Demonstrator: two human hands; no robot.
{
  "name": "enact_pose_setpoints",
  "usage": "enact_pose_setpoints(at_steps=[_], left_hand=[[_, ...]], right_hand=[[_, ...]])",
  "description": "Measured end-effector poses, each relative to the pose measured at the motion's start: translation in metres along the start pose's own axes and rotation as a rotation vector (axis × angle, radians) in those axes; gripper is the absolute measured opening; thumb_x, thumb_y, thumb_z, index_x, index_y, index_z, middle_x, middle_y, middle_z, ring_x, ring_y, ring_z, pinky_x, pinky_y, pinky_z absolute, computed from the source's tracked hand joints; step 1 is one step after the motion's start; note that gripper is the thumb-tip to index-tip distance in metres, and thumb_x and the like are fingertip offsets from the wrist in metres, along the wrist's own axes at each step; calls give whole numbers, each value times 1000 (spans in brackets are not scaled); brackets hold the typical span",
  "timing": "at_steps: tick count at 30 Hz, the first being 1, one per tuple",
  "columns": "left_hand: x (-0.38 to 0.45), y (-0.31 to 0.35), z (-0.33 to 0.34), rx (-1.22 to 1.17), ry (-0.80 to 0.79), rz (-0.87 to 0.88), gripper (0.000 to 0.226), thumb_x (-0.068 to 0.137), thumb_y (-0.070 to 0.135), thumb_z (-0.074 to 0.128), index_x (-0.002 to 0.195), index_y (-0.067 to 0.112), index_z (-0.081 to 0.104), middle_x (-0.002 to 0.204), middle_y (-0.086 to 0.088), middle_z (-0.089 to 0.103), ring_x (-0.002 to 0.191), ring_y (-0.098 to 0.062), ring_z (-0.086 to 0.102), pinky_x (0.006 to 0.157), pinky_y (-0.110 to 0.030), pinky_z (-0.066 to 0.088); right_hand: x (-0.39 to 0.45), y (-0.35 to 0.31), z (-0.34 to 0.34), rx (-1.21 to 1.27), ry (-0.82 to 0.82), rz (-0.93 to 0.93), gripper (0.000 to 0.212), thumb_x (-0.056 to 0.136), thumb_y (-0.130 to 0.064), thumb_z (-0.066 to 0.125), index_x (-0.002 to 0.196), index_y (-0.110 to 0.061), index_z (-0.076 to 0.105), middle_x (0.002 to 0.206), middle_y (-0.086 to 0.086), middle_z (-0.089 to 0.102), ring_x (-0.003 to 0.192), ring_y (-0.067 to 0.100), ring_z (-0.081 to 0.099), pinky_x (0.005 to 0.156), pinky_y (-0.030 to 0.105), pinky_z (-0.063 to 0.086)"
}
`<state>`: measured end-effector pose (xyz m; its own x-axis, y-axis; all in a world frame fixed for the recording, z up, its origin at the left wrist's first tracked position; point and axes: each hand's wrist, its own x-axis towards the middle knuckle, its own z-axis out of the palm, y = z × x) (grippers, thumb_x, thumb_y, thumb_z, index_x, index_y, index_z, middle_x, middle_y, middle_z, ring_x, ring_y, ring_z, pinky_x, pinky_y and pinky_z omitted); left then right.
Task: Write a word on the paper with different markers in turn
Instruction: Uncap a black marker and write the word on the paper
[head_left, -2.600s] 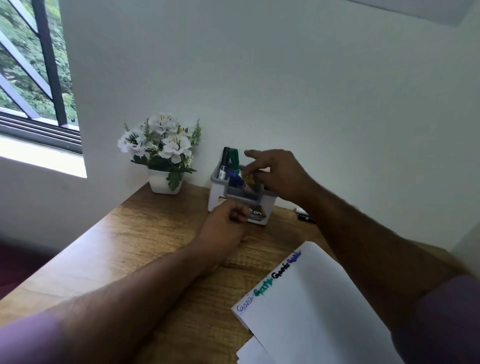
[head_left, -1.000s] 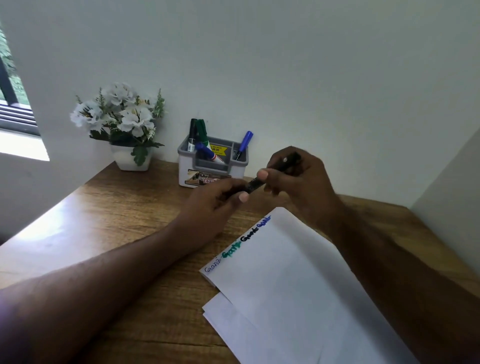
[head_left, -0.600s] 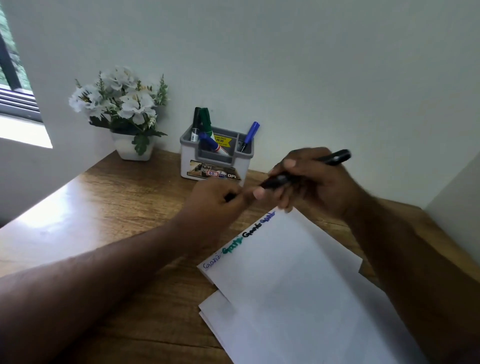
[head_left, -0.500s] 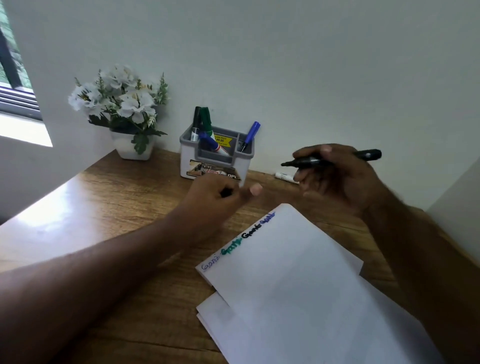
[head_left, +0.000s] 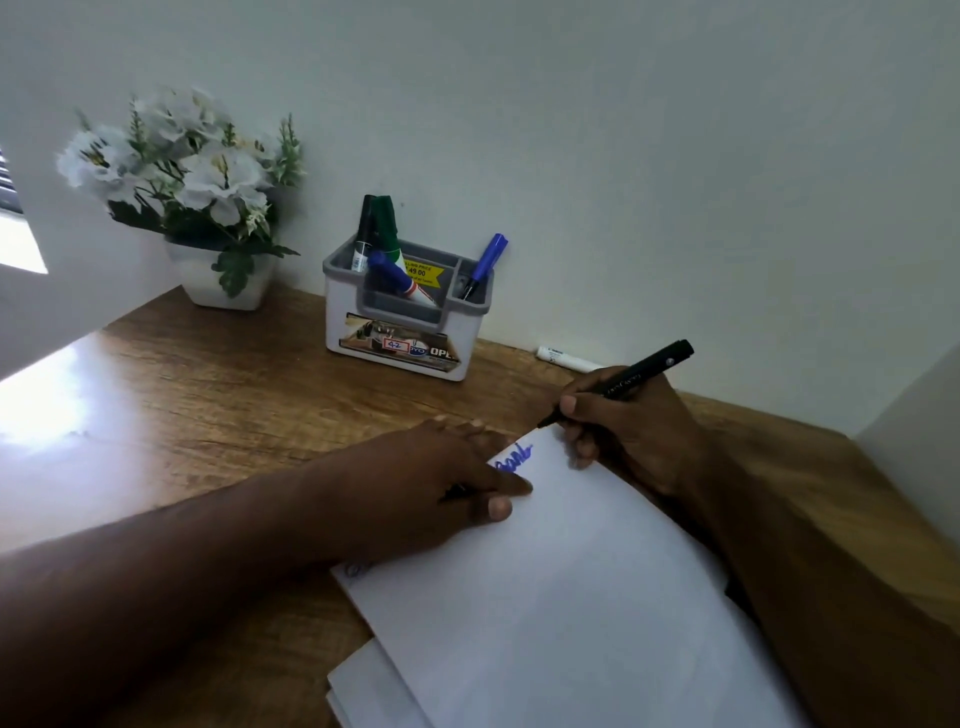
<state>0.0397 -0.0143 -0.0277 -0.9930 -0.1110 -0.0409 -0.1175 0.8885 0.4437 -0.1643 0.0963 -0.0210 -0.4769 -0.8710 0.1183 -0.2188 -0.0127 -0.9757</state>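
**Black marker poised at the far corner of the paper**

Nearest, a loose stack of white paper (head_left: 561, 587) lying askew on the wooden table (head_left: 208, 405), thin and limp, likely to slide or crease unless pinned flat. Pressed on its upper left edge, the left hand (head_left: 447, 483), fingers curled narrow with something small and dark tucked under the thumb, probably a cap; covering most of the earlier writing, only a blue word (head_left: 514, 457) showing. Just beyond, the right hand (head_left: 623, 421) pinching a slim black marker (head_left: 621, 384) low on the barrel near the tip, tip at the sheet's far corner; light and rigid, best gripped there for control. Farther back, a grey and white holder (head_left: 405, 332) with more markers, a white marker (head_left: 563, 358) by the wall, a pot of white flowers (head_left: 192, 192)
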Motion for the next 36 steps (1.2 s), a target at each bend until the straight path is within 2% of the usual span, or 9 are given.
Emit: enact_pose_setpoints(at_steps=[4,7,12,18,22,28,33,36], left_hand=[[1,-3,3,-17,-18,4,40,95,48,37,135,51,40,156,22,-1,146,-13,4,119,-36,9],[3,-3,3,-3,-37,19,41,97,44,35,137,48,36,154,24,11,144,-3,0,116,-27,-1],[4,-4,3,-39,-34,15,40,96,44,36,137,47,38,151,26,21,142,1,3,112,-22,-4],[4,-5,2,-42,-38,19,40,96,44,36,136,46,39,152,24,21,142,1,3,113,-24,-4],[2,-3,2,-44,-37,18,40,97,43,37,137,45,38,152,24,20,141,2,2,112,-22,-5],[4,-4,1,-28,-61,6,40,97,43,36,137,47,37,151,27,19,142,1,1,117,-29,-3],[4,-4,1,-18,-54,13,41,97,43,36,137,46,37,151,27,19,142,1,2,116,-26,-2],[3,-4,0,-37,-40,17,40,96,43,37,136,47,38,149,28,21,142,2,5,114,-23,-1]], right_hand=[[-1,1,0,-116,-1,-18,8,80,1,69,72,3,70,51,15,62,34,19,51,38,24,44],[-2,1,1,-190,-20,-14,8,81,-3,70,73,-2,71,53,13,63,36,17,51,37,24,43],[-3,0,3,-237,-55,0,8,81,-5,71,73,-5,72,54,10,64,39,15,53,37,22,43],[-2,-1,2,-233,-68,-8,10,80,0,69,71,-1,70,50,8,62,35,15,50,36,20,41],[-3,-1,4,-243,-66,-23,11,80,-2,69,70,-3,70,50,8,61,35,14,48,37,20,39],[-3,-2,3,-264,-35,-20,17,80,-1,68,65,-9,70,47,8,58,30,14,40,34,18,33],[-2,-1,3,-237,15,-33,14,80,-2,68,67,-7,70,45,5,57,31,14,37,33,17,31],[-2,-3,4,-262,-11,-3,15,80,-4,69,67,-10,70,47,5,57,32,13,37,34,16,30]])
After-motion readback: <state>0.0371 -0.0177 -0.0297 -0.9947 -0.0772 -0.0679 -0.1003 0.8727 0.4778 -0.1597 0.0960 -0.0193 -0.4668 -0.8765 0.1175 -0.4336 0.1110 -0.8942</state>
